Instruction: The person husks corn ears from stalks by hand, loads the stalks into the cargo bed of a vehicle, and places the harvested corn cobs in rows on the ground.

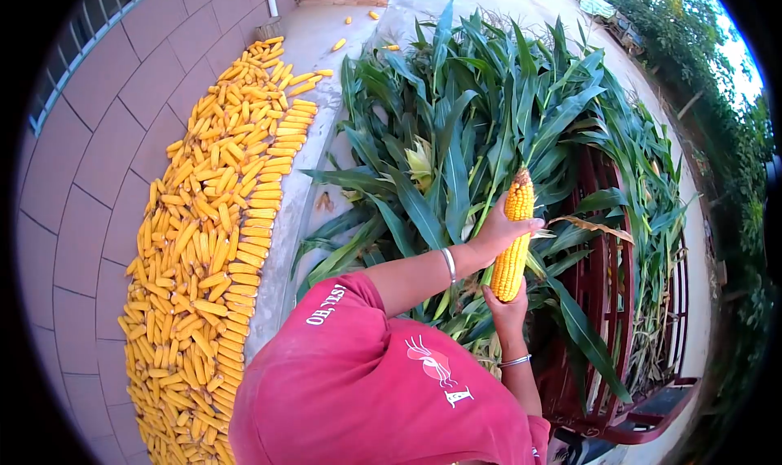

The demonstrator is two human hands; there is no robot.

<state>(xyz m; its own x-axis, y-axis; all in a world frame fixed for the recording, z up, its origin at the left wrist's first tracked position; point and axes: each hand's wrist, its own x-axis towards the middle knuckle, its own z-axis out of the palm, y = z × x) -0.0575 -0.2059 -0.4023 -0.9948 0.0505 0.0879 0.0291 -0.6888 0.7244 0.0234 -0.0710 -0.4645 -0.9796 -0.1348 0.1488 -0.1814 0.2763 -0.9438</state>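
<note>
A husked yellow ear of corn (511,253) is held upright and slightly tilted in front of my red shirt. My left hand (498,235) is closed round its middle, with the thumb across the kernels. At the lower end, my right hand (507,308) grips the cob from below. The brownish tip points up and away from me. Behind the cob lies a big heap of green corn stalks (456,139) with long leaves. One pale, partly opened husk (420,163) shows among them. A dry brown leaf (593,227) sticks out beside my hands.
To the left, a long pile of husked corn ears (204,245) lies against a tiled wall (106,220), its near edge stacked in a row. A dark red metal cart frame (621,318) stands at the right under stalks. A few loose cobs (339,44) lie farther off on concrete.
</note>
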